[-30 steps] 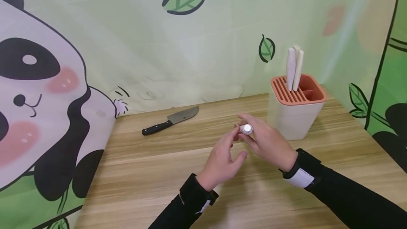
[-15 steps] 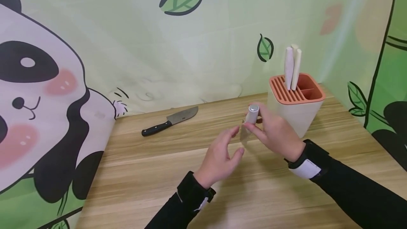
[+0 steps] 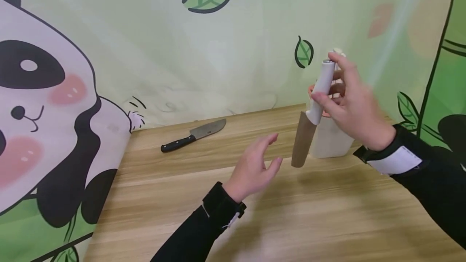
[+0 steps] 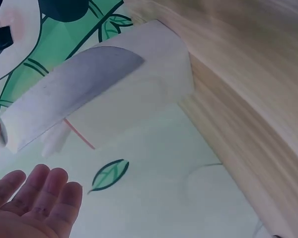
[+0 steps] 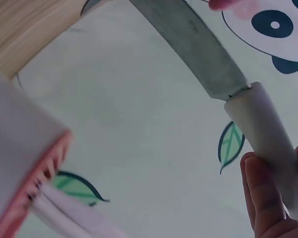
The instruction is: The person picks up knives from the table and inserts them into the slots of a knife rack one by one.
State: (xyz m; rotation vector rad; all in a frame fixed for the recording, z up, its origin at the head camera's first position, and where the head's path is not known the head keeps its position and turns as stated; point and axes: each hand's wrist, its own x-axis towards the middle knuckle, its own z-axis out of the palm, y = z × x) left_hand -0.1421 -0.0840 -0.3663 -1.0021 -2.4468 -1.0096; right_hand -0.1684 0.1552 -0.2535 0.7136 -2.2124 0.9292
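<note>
My right hand grips a white-handled kitchen knife by its handle, the blade slanting down above the table. Behind it stands the white knife block, its orange slotted top mostly hidden by the hand in the head view. In the right wrist view, white handles stick out of the slots, and the held knife's handle lies between fingers and thumb. My left hand hovers over the table left of the blade, fingers apart and holding nothing. The blade also shows beyond the left fingers in the left wrist view.
A black-handled knife lies flat toward the back left of the wooden table, blade pointing right. A printed cloth wall with a panda and leaves rises right behind the table's back edge.
My right hand has lifted the white-handled knife up and to the right, away from the left hand and in front of the knife block. The left hand has barely moved.
</note>
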